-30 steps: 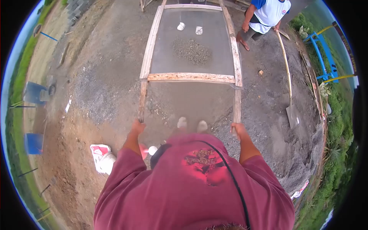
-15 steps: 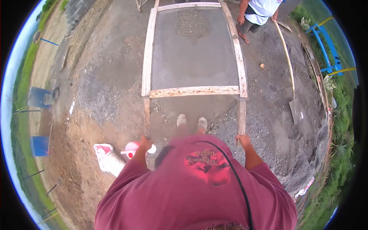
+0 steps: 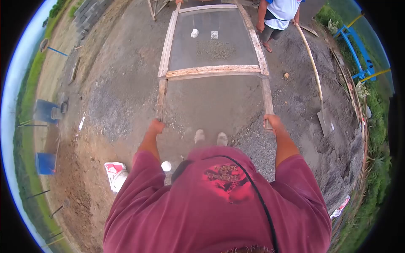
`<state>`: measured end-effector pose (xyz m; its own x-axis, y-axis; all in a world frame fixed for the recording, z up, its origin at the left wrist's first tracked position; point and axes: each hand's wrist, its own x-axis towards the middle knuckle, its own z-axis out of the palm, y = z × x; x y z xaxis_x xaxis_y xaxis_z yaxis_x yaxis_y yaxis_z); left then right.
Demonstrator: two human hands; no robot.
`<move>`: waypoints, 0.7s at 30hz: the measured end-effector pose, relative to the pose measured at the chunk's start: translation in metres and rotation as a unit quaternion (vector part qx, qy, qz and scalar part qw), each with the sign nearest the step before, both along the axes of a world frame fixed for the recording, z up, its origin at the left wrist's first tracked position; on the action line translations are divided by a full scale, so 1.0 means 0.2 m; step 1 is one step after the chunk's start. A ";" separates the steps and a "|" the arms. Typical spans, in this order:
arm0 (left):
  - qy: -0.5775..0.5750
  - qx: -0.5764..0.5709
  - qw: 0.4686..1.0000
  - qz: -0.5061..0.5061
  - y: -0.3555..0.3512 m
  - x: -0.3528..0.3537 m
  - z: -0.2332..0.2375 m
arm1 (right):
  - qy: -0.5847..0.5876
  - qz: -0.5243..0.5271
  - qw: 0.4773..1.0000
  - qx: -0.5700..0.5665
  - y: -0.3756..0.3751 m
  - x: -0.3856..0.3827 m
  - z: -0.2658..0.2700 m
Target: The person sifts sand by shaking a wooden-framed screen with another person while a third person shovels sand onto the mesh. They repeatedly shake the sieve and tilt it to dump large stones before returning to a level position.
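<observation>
My left hand [image 3: 156, 126] is closed around the end of the left wooden handle of a large framed sieve [image 3: 213, 71]. The right handle's end is gripped by my right hand [image 3: 274, 122]. Both arms reach forward, and the sieve's grey mesh hangs above the ground between the rails. A patch of coarse gravel [image 3: 216, 50] lies on the mesh near its middle. At the far left corner, another person's hand [image 3: 179, 1] is on the frame. Two pale shoes [image 3: 214, 35] show through the mesh at the far end.
A co-worker [image 3: 280, 17] stands at the right holding a shovel [image 3: 325, 121], its blade down on grey sand. Blue barrels [image 3: 45, 163] stand at the left. A red-and-white bag [image 3: 114, 175] lies beside my left arm. Grey blocks [image 3: 93, 14] are stacked far left.
The sieve has moved away from me, and my arms have stretched forward with it. The gravel patch has shifted towards my end of the mesh.
</observation>
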<state>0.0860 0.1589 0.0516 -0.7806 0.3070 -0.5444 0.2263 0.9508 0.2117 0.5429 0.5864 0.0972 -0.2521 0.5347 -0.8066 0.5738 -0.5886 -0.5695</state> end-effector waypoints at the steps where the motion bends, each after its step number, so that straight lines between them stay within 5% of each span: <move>1: -0.019 0.002 1.000 -0.002 0.11 -0.07 0.16 | -0.003 0.017 1.000 0.004 0.07 -0.07 0.07; 5: -0.077 -0.025 0.997 0.015 0.13 0.01 0.35 | -0.024 0.022 0.999 0.012 0.05 -0.05 0.06; 8: -0.012 -0.052 0.999 0.003 -0.17 0.28 0.00 | -0.037 0.037 0.999 0.013 -0.19 0.25 -0.20; 9: -0.055 -0.071 0.996 0.004 -0.25 0.39 0.02 | -0.024 0.008 0.999 0.026 -0.29 0.37 -0.31; 10: -0.085 -0.114 0.989 -0.028 -0.43 0.41 -0.22 | -0.019 0.001 1.000 0.005 -0.39 0.48 -0.37; 11: -0.116 -0.107 0.987 -0.026 -0.50 0.52 -0.12 | -0.017 -0.007 1.000 -0.018 -0.51 0.60 -0.40; 16: -0.196 -0.084 0.975 -0.064 -0.65 0.74 -0.01 | -0.060 0.010 0.998 0.003 -0.80 0.85 -0.26; 21: -0.125 0.018 0.992 0.006 -0.58 0.80 -0.23 | -0.076 0.005 0.996 0.053 -0.67 0.83 0.08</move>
